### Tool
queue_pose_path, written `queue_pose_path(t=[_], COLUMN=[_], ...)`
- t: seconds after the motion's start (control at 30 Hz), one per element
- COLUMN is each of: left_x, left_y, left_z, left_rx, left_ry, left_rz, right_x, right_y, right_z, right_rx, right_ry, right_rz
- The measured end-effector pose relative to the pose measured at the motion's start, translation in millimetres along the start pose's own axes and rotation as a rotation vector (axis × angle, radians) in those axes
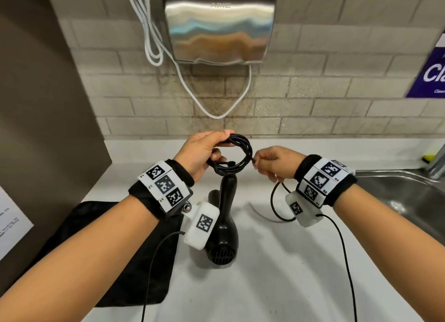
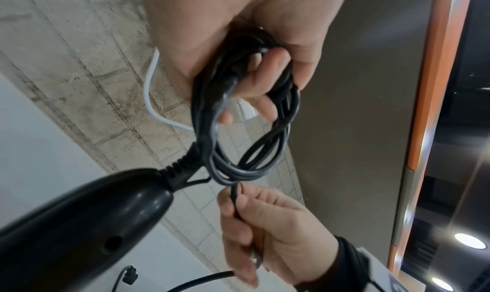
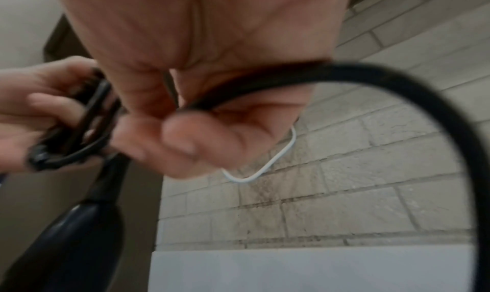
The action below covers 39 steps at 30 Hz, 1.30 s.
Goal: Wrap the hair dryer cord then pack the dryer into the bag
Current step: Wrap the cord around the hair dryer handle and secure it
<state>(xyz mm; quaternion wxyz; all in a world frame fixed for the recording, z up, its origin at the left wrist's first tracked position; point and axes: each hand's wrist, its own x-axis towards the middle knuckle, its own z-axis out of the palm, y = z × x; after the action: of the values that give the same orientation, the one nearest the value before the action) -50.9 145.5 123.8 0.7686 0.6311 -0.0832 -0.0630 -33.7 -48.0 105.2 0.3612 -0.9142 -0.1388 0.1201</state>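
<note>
A black hair dryer (image 1: pixel 225 227) hangs nozzle-down above the white counter (image 1: pixel 277 273), its handle (image 2: pixel 79 217) pointing up to a coil of black cord (image 1: pixel 237 154). My left hand (image 1: pixel 204 153) grips that coil (image 2: pixel 238 128) with fingers curled through the loops. To its right my right hand (image 1: pixel 272 162) pinches the loose cord (image 3: pixel 291 80) just beside the coil. The rest of the cord (image 1: pixel 274 201) loops down under my right wrist. The plug (image 2: pixel 130 276) lies on the counter. A black bag (image 1: pixel 115 244) lies flat on the counter under my left forearm.
A steel hand dryer (image 1: pixel 220 25) with a white cable (image 1: pixel 192 90) hangs on the tiled wall ahead. A steel sink (image 1: pixel 404 201) sits at the right. A brown partition (image 1: pixel 41 117) stands at the left.
</note>
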Motion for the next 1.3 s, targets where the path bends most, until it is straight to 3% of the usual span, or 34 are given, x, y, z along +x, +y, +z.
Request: queue_pose_path(t=[0.1,0.23,0.4,0.63,0.87,1.1,1.3], left_x=[-2,-6,-7,-8,-10,-7,-1], left_y=[2,5,7,6,14,8,6], left_z=[1,2,3,2,5,11,9], left_rx=[0.004,0.014,0.026,0.09,0.272,0.194,0.123], left_ry=[-0.059,-0.129,-0.115,-0.188,-0.35,-0.182,-0.026], left_rz=[-0.016,-0.053,-0.08,-0.082,-0.084,0.016,0.042], right_x=[5,13,14,11,-5,-27,-42], right_y=[-6,-13,-27,-42,-62,-76,-66], right_z=[-7,-14,-21,-25,-34,-28,8], right_rx=[0.014,0.057,0.064,0.042,-0.024,-0.088,-0.072], right_ry=[0.11,0.149,0.4,0.501,0.569,0.651,0.707], right_rz=[-0.043,-0.157,-0.189,-0.235,-0.321,-0.369,-0.423])
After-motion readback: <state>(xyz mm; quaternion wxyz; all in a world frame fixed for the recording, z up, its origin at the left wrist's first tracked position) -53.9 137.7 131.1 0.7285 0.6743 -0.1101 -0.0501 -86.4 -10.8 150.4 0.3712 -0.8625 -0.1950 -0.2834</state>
